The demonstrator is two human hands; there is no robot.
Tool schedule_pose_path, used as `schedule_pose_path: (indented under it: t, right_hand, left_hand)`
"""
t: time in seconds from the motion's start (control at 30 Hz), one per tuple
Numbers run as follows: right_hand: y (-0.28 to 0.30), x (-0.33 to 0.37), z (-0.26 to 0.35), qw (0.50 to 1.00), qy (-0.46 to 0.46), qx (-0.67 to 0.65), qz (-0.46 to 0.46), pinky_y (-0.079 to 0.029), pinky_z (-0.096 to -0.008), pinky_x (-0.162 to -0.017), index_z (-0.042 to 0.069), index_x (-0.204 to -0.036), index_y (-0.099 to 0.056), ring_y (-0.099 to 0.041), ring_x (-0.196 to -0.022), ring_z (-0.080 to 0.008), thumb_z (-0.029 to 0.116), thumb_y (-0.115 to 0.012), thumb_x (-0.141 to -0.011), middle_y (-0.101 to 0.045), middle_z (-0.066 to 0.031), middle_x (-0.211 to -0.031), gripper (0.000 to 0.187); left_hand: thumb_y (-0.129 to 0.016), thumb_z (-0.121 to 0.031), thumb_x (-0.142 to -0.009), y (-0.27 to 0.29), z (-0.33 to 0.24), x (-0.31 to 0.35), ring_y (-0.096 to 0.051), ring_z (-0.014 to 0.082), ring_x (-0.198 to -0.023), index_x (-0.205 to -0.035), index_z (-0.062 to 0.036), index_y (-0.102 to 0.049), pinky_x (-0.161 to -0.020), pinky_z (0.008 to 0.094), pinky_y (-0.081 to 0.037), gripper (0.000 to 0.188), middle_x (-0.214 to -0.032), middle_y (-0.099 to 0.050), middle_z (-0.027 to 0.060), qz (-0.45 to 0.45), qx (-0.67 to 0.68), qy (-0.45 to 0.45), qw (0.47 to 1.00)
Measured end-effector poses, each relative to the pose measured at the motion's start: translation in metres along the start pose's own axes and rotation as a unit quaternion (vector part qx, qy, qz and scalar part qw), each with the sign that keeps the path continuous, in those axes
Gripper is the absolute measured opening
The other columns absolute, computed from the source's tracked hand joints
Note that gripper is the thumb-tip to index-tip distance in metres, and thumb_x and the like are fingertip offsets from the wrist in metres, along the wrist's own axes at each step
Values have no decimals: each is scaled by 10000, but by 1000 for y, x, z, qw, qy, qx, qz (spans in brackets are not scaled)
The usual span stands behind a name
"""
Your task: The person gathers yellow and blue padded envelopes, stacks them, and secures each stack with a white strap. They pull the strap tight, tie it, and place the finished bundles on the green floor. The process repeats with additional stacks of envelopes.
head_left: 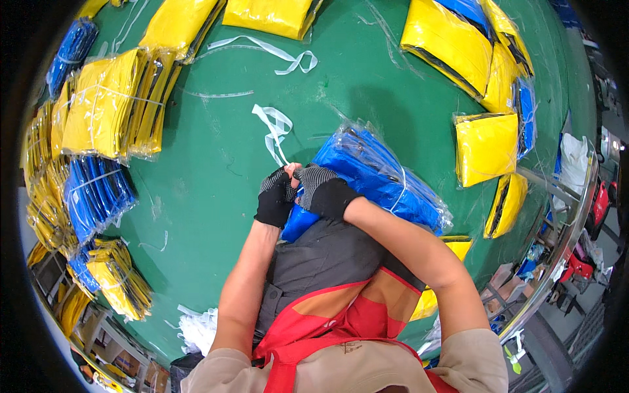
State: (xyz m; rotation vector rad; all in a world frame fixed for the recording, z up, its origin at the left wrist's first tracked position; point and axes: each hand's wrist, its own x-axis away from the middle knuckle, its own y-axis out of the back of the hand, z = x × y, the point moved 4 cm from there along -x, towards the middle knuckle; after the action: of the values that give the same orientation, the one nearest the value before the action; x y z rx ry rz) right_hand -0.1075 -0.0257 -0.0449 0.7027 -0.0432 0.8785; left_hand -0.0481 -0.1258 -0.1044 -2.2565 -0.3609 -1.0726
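A bundle of folded blue items in clear plastic wrap (pixel 373 167) lies on the green table, tilted, against my front. One white strap crosses its right part. My left hand (pixel 276 195) and my right hand (pixel 322 190), in black and grey fingerless gloves, meet at the bundle's left end. Their bare fingertips are pinched together on a white plastic strap (pixel 278 128), whose loose end curls away over the table. My right hand rests against the blue wrap. Any knot between the fingers is hidden.
Wrapped yellow bundles (pixel 98 108) and a tied blue bundle (pixel 98 190) line the left side. More yellow packs (pixel 486 147) lie at right. A loose white strap (pixel 262 46) lies farther off on the green table (pixel 216 150). A metal rail (pixel 557 275) runs along the right.
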Motion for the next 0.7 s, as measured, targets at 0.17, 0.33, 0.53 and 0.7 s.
schedule_pose_path:
  t: [0.17, 0.33, 0.53, 0.7]
  right_hand:
    - [-17, -9, 16, 964, -17, 254, 77, -471, -406, -589, 82, -848, -590, -609, -692, -273, 173, -560, -745, -603, -130, -760, 140]
    - [-8, -4, -14, 980, 43, 196, 16, -450, -368, -532, 89, -725, -626, -594, -595, -251, 224, -498, -814, -603, -97, -692, 206]
    - [11, 0, -32, 993, -56, -92, -47, -436, -364, -567, 46, -733, -627, -567, -611, -260, 286, -512, -823, -596, -120, -644, 281]
    - [14, 4, -32, 966, -98, -224, 88, -447, -273, -548, -3, -779, -642, -567, -560, -114, 242, -582, -822, -608, -73, -619, 255]
  left_hand:
    - [-590, -131, -799, 14, 4, -21, -566, 165, -768, -922, -14, -602, -692, 282, -470, 170, -834, -597, 68, -2, 128, 65, 990]
    - [-585, -135, -799, 40, 12, -34, -541, 152, -625, -819, -36, -590, -550, 279, -448, 101, -701, -571, 39, -19, 151, 102, 983]
    - [-600, -176, -766, 53, 13, 15, -442, 102, -562, -767, -77, -596, -478, 249, -341, 100, -644, -511, 7, -90, 67, 27, 993]
    - [-567, -295, -792, 42, 8, 66, -500, 202, -471, -621, -64, -597, -483, 330, -403, 289, -555, -535, 79, -50, -366, 27, 929]
